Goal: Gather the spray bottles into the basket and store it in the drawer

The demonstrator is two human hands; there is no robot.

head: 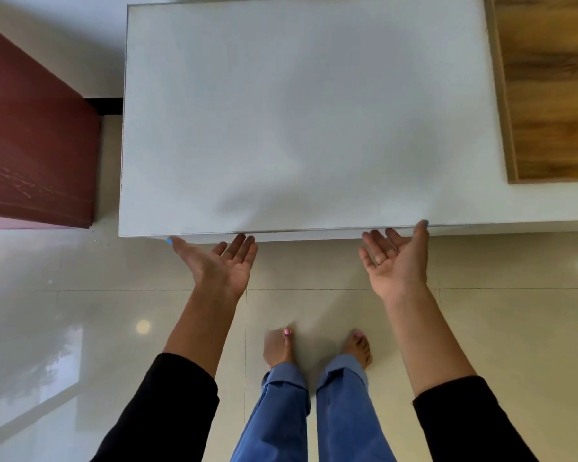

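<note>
floor: glossy pale tiles (481, 345) fill the lower half of the view, with thin grout lines, round light glints and a hazy window reflection at the lower left.
legs: blue trousers (281, 421) with turned-up cuffs, bare feet (282, 348) on the tiles below the hands, toenails painted pink.
sleeves: black sleeves (167, 405) end partway up each forearm, bare skin from there to the wrists.
left hand: left hand (221, 261) is palm up with fingers spread and loose, grasping nothing; its fingertips reach under the near edge of the white top, and the thumb, with a blue nail, points toward that top's left corner.
right hand: right hand (397, 258) is also palm up, fingers loosely curled and unclenched, holding nothing; the fingers touch or sit just under the same near edge, and the thumb, with a blue-grey nail, lies against the edge itself.
white top: a large plain white surface (297, 111) takes up most of the upper view, bare on all that shows; both hands meet its near edge, well apart from each other.
drawer: i cannot tell whether a drawer front sits below that edge, as the face under the top is hidden from this angle.
spray bottles and basket: neither shows anywhere in this view, so their place cannot be told.
left side: a dark red wooden panel (30, 145) stands beside the white top, with a narrow gap between them.
far right: a brown wood-grain board (551, 88) lies at the far right corner, on or just beside the white surface.
</note>
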